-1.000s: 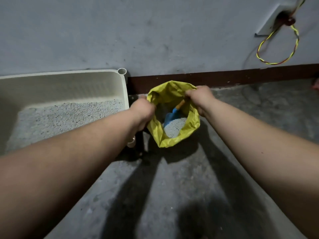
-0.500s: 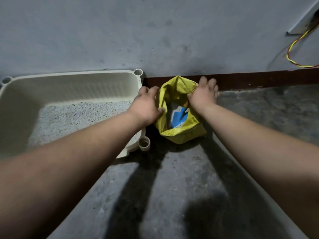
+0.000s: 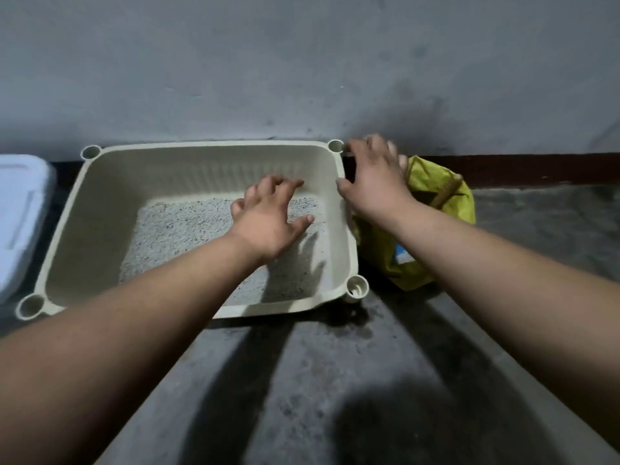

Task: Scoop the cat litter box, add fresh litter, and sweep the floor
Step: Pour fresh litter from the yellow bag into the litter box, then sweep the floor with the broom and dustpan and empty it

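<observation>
- Litter box (image 3: 100,213), cream plastic with a round socket at each corner, sat on the grey concrete floor (image 3: 335,380) against the wall (image 3: 302,62).
- Pale grey litter (image 3: 181,229) covered its bottom.
- The left hand (image 3: 268,219) hovered palm down over the litter, fingers spread apart and slightly bent, holding nothing.
- The right hand (image 3: 372,182) was above the box's right rim near the far corner, fingers splayed and empty; its thumb was possibly touching the rim, but the view was too soft to be sure.
- A yellow bag (image 3: 459,203) stood just beside the box on the right, partly behind the right hand, with a tan handle (image 3: 446,193) poking from its top.
- A white container (image 3: 20,213) lay at the left edge, near the box.
- A dark red skirting (image 3: 536,169) ran along the wall's foot.
</observation>
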### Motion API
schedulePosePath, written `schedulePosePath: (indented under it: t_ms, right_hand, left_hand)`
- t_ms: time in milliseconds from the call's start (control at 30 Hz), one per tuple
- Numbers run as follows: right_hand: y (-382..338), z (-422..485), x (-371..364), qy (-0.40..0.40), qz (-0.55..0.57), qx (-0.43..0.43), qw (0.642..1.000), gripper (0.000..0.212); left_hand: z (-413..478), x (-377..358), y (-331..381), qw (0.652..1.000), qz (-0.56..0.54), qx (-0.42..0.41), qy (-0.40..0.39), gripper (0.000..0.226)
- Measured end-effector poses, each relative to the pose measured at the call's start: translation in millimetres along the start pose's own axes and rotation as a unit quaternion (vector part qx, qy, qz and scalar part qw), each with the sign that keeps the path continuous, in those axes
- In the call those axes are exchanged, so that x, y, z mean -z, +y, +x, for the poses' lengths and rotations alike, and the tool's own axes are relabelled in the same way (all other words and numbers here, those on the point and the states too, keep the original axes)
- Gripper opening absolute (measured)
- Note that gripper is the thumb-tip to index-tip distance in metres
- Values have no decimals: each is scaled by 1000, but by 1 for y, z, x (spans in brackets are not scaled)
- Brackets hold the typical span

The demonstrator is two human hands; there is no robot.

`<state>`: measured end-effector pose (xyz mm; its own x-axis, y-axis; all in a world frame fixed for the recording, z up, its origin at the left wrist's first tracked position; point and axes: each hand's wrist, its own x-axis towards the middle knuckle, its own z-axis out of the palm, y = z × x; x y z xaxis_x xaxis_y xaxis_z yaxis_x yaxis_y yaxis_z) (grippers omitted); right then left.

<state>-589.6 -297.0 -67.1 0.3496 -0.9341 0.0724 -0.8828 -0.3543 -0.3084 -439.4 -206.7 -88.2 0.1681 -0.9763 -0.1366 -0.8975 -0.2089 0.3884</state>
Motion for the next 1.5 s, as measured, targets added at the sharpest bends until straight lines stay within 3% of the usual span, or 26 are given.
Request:
schedulePosePath:
  t_ms: [200,333,467,733,900,1133,1300,1500]
  right_hand:
    - [-37,-24,-3,-86,28,-45,995,53]
    - [-54,-52,32,-138,51,-111,983,56]
    - [-80,-73,109,-202,47,-130,970,65]
    - [-144,-84,298,-256,67,-98,959,82]
    - [-177,-96,436,-253,77,-109,958,88]
    - [-190,-135,555,-191,100,-165,962,91]
    - [-187,-184,623,-120,144,-232,955,87]
    - [-154,-276,683,-55,170,-338,924,90]
  left_hand:
    - [-29,32,-27,997,-31,60,-27,59]
    - [-71,73,-16,991,-45,104,-69,59]
    - [-108,149,11,989,-32,115,-92,61]
    - [-165,326,100,984,-18,127,-122,69]
    - [-188,437,172,987,-22,114,-115,71]
    - [-212,523,229,992,-7,62,-113,68]
    - [-236,557,272,990,27,-44,-134,67]
    - [-280,559,365,963,60,-197,-171,69]
